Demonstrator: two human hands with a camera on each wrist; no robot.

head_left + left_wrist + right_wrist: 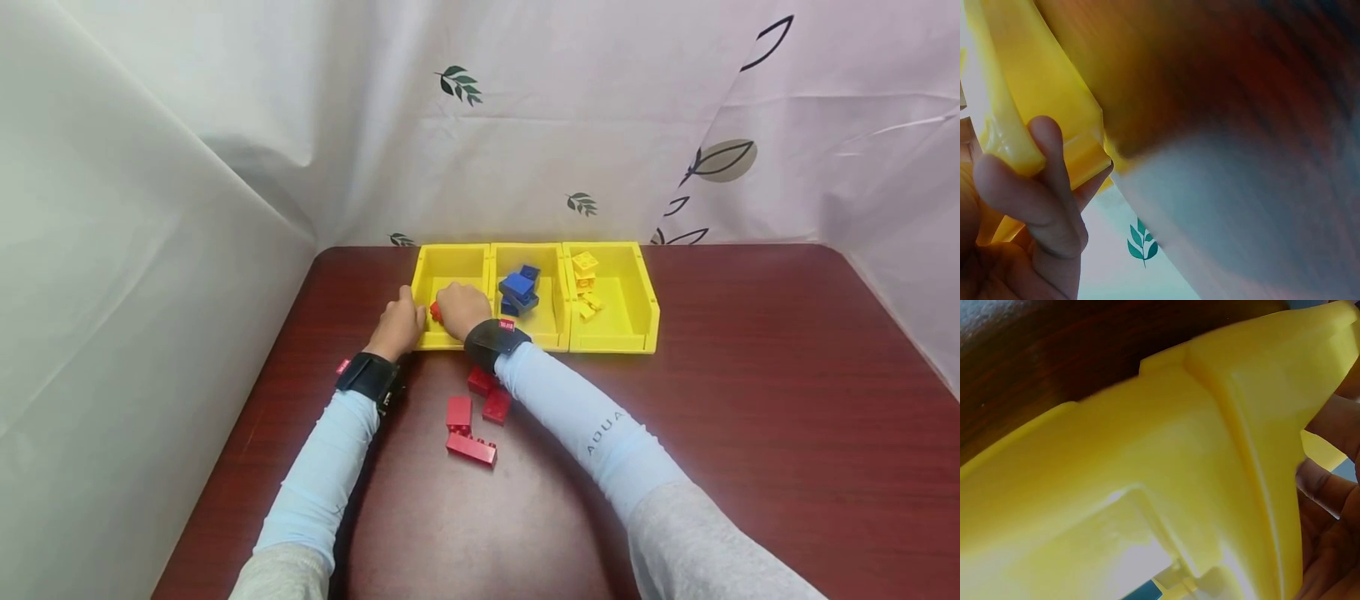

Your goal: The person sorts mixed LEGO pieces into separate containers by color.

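My left hand [397,325] grips the left side wall of the leftmost yellow bin [452,262]. In the left wrist view, thumb and finger curl round the rounded yellow rim [1013,140]. My right hand [462,310] reaches into that same bin, close to its divider with the middle bin. Red bricks [436,312] show just left of the right hand. The bin wall [1266,487] hides its fingertips in the right wrist view, so whether they hold a brick is unclear. Several red bricks [459,412] lie on the table in front of the bins, partly under the right forearm.
Blue bricks [517,287] are piled in the middle bin [553,321]. Yellow bricks [585,265] sit along the left side of the right bin [624,292]. All three bins stand side by side at the back of the dark red table [787,400], before a white curtain [540,125].
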